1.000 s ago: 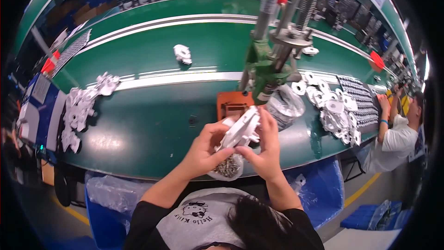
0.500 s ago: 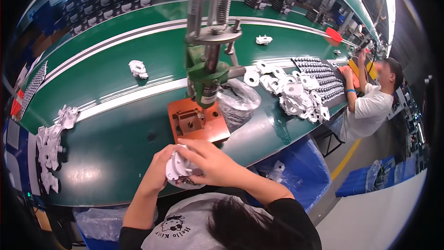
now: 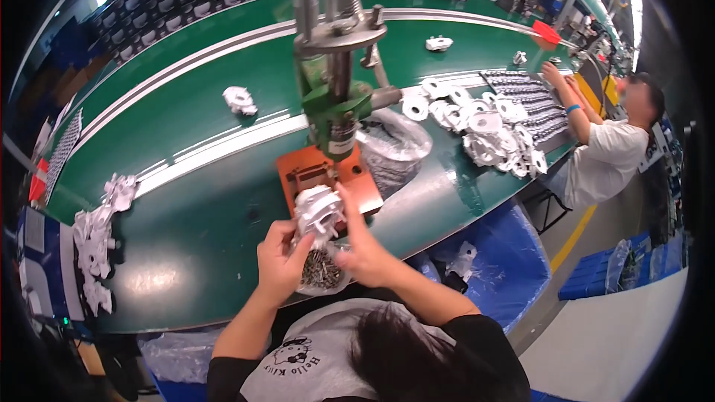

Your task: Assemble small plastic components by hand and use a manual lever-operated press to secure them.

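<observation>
A white molded plastic part [image 3: 319, 211] with ribs and lobes is held between my two hands, at the front of an orange fixture block [image 3: 370, 195]. My left hand [image 3: 281, 262] grips its lower left side, thumb and fingers closed on it. Along its right side, my right hand [image 3: 363, 248] closes with the fingers pointing up. Just below the part sits a clear bowl [image 3: 322, 274] of small metal pieces, too small to name. Above the block stands a green hand press [image 3: 325, 108] with a steel column and spring. The part hides some of the block's recess.
White parts are heaped [image 3: 488, 134] right of the press, beside a clear bag [image 3: 395, 150] of dark small pieces. More white parts [image 3: 93, 246] line the left edge. A green conveyor [image 3: 186, 115] runs behind. A co-worker [image 3: 607, 149] sits at right, near a blue bin [image 3: 499, 268].
Both hands have moved the white part forward, from over the bowl to the orange block. The bowl's contents now show. The co-worker's arm has reached farther away.
</observation>
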`<state>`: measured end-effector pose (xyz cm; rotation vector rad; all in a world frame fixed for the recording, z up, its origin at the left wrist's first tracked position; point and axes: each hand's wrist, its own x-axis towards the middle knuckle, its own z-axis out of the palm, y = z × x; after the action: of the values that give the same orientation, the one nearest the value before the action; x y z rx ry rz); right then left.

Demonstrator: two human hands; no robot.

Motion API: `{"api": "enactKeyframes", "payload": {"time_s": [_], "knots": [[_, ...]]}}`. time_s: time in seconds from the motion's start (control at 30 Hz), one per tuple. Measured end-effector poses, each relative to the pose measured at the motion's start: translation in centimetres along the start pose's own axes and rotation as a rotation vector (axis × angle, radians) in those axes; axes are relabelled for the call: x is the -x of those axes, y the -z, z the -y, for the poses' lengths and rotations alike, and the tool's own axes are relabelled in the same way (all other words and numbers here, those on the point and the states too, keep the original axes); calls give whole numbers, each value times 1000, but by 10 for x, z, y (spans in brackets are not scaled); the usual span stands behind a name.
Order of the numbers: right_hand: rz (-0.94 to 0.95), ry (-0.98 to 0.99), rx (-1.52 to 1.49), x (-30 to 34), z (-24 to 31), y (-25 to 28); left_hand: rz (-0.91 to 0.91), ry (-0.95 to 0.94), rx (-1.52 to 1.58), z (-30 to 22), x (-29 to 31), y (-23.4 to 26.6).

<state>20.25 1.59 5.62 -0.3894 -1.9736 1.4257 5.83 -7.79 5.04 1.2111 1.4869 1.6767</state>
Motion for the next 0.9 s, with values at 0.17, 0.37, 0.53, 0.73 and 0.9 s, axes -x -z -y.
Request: {"api": "enactKeyframes", "payload": {"time_s": [0.17,0.37,0.53,0.73,0.9], "knots": [[-355,-63,274,-5,-22,61,187,-486,-874,-12,-42,8],[-542,-31,650,-46,-67,132,124,-646,-1169,29,-73,-11],[-269,-17,931,-91,-96,135,171,-658,-1096,39,-74,-6],[-168,-190,1050,-145,-146,123,234,-555,-1082,49,-77,0],[-318,-139,945,-154,-169,124,169,-562,-998,46,-68,-4]]}}
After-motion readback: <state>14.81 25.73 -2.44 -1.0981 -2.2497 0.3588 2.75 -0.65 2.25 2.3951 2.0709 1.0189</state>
